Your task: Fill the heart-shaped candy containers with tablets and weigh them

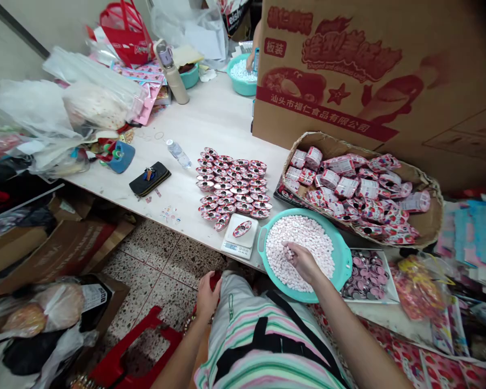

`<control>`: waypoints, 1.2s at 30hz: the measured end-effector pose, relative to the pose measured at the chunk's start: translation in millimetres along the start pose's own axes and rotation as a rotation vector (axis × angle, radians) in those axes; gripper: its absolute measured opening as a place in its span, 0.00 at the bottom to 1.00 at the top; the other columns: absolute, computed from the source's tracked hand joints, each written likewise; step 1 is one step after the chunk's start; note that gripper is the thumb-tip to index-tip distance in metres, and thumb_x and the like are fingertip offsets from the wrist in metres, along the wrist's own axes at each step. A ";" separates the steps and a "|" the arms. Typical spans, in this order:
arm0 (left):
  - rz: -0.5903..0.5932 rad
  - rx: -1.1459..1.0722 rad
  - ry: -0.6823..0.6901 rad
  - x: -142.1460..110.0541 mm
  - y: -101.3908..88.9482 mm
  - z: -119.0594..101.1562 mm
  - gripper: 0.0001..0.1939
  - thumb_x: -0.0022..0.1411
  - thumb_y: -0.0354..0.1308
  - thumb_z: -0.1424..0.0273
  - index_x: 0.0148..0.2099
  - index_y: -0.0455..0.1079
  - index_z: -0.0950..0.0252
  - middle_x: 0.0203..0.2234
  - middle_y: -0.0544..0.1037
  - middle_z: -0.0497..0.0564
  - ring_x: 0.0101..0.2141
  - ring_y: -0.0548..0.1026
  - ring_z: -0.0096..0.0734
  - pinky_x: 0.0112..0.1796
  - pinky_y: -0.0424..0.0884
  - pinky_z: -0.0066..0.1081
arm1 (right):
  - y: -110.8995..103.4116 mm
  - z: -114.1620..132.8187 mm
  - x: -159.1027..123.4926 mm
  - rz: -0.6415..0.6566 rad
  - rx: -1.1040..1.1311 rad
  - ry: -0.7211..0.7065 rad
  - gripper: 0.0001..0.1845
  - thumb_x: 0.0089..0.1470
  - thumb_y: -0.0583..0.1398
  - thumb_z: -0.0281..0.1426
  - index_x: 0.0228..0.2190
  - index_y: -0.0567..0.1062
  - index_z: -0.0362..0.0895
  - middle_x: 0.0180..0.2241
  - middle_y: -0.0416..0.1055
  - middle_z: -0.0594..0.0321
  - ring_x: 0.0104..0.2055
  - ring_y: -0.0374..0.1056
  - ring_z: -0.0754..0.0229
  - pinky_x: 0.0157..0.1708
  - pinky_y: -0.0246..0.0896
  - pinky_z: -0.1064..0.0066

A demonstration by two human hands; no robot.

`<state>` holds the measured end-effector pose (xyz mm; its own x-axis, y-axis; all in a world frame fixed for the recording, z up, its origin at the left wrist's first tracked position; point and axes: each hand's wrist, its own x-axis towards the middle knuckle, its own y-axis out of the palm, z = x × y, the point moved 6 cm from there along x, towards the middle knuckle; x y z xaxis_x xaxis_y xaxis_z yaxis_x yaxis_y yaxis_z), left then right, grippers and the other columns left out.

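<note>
Along the white work table [214, 116], your right hand [302, 262] dips into a teal basin [343, 259] at the near edge, fingers loosely curled and touching the heaped pale pink candies [297, 254]; whether they pinch any, you can't tell from here. Your left hand [208, 297] sits lower, off the table above your lap, half-curled against a red object [215, 281], its grip unclear. Just left of the basin, a digital scale [238, 235] carries one red foil cup [242, 228], beside rows of matching cups [230, 189].
</note>
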<state>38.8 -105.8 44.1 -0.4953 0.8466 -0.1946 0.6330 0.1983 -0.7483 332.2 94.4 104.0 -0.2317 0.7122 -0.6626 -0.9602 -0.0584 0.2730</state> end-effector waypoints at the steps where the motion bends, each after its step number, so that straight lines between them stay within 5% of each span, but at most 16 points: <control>1: -0.001 -0.003 -0.008 -0.2 -0.2 1.5 0.19 0.57 0.53 0.58 0.47 0.65 0.64 0.41 0.74 0.56 0.45 0.71 0.43 0.49 0.67 0.46 | 11.1 2.8 3.0 0.036 -0.049 -0.006 0.15 0.40 0.63 0.40 0.28 0.74 0.42 0.22 0.64 0.67 0.21 0.55 0.69 0.21 0.49 0.75; 6: 0.001 -0.028 -0.042 -2.6 -0.7 9.3 0.18 0.59 0.51 0.59 0.47 0.65 0.63 0.42 0.74 0.56 0.46 0.71 0.41 0.49 0.67 0.44 | 66.1 6.4 23.2 0.149 -0.410 -0.073 0.20 0.46 0.58 0.48 0.25 0.73 0.42 0.16 0.57 0.70 0.18 0.48 0.69 0.19 0.41 0.74; 12: -0.021 -0.069 -0.085 -3.7 0.2 15.0 0.17 0.60 0.50 0.60 0.49 0.64 0.62 0.43 0.74 0.55 0.46 0.71 0.41 0.50 0.66 0.45 | 116.4 19.9 44.4 0.165 -1.036 -0.437 0.18 0.54 0.53 0.42 0.23 0.73 0.44 0.21 0.68 0.64 0.27 0.63 0.62 0.27 0.50 0.73; 16: -0.050 -0.070 -0.112 -9.4 0.2 22.2 0.17 0.60 0.50 0.60 0.48 0.65 0.63 0.42 0.74 0.55 0.46 0.71 0.40 0.50 0.66 0.45 | 139.7 19.5 58.0 0.203 -1.360 -0.489 0.15 0.57 0.52 0.36 0.28 0.75 0.44 0.30 0.74 0.60 0.33 0.67 0.60 0.32 0.52 0.73; 25: -0.067 -0.105 -0.200 -28.6 -6.2 44.5 0.17 0.61 0.49 0.60 0.48 0.65 0.63 0.42 0.74 0.56 0.46 0.71 0.41 0.50 0.66 0.46 | 154.1 9.0 77.6 0.195 -1.681 -0.451 0.14 0.58 0.51 0.35 0.32 0.75 0.44 0.35 0.75 0.55 0.36 0.69 0.57 0.33 0.54 0.71; 36: -0.048 -0.116 -0.227 -13.6 -10.5 42.5 0.17 0.61 0.47 0.60 0.48 0.64 0.63 0.43 0.73 0.56 0.47 0.70 0.42 0.52 0.64 0.46 | 162.8 11.3 75.5 0.208 -1.739 -0.412 0.13 0.57 0.53 0.34 0.35 0.76 0.43 0.37 0.74 0.54 0.38 0.68 0.58 0.35 0.54 0.72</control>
<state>13.6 -140.3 27.6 -0.6393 0.7048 -0.3076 0.6627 0.3020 -0.6852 160.2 146.6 106.3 -0.5680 0.6926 -0.4446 -0.0327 -0.5587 -0.8287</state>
